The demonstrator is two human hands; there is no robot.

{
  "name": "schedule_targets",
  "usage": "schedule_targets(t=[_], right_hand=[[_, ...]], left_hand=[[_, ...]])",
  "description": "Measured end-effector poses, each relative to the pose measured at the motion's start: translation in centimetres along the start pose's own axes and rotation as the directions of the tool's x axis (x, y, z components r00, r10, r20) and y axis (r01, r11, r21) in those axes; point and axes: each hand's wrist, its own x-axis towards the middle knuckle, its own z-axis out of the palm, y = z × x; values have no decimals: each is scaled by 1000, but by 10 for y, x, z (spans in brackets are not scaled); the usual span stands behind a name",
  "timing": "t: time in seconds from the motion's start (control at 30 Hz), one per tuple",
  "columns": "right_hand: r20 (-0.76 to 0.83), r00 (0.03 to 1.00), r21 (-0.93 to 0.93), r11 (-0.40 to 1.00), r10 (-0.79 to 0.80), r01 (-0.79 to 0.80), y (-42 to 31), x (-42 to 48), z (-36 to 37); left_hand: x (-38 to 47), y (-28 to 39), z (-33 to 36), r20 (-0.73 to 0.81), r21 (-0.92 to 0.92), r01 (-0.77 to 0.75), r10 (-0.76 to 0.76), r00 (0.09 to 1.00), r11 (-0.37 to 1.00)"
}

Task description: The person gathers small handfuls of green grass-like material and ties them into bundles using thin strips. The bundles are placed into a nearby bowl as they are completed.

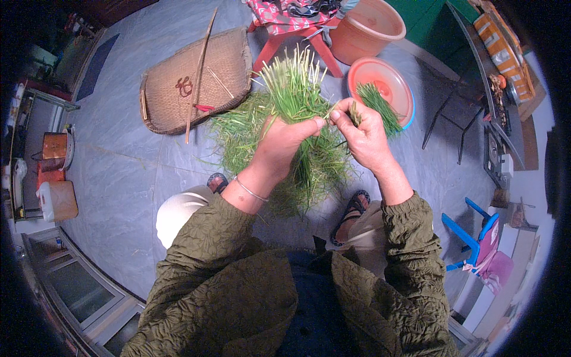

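My left hand (279, 145) is closed around a thick bunch of long green stalks that look like garlic chives (294, 91). Their pale cut ends fan out away from me, and the leaves hang below the fist. Close by on the right, my right hand (366, 134) pinches a thin strand between thumb and fingertips. A few yellowish bits show in its curled fingers. Beneath both hands, a loose heap of green leaves (241, 138) spreads over the floor. A neater bundle of chives (379, 107) lies partly across the rim of a shallow pink basin (403, 85).
A woven bamboo scoop basket (165, 102) lies at the left with a wooden stick (201, 67) across it. Ahead are a red stool (269, 56) bearing patterned cloth and an orange plastic tub (352, 42). A blue-framed small chair (479, 243) stands to the right.
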Motion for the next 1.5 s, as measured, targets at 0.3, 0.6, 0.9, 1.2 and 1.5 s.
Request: schedule_targets(t=[0.3, 0.6, 0.9, 1.2, 1.5], right_hand=[[-213, 962, -384, 920, -169, 77, -1, 10, -18], [-73, 991, -495, 867, -109, 59, 12, 8, -24], [-24, 969, -121, 962, 246, -247, 0, 6, -19], [-108, 989, -313, 941, 99, -128, 8, 8, -20], [-108, 994, -196, 981, -12, -10, 7, 9, -15]], left_hand=[[1, -1, -4, 17, -2, 11, -11, 1000, 1000], [3, -5, -6, 0, -56, -5, 5, 1000, 998], [3, -4, -7, -11, -93, 30, -31, 999, 995], [4, -7, -7, -26, -151, 67, -71, 997, 986], [1, -3, -5, -39, -146, 105, -112, 993, 984]])
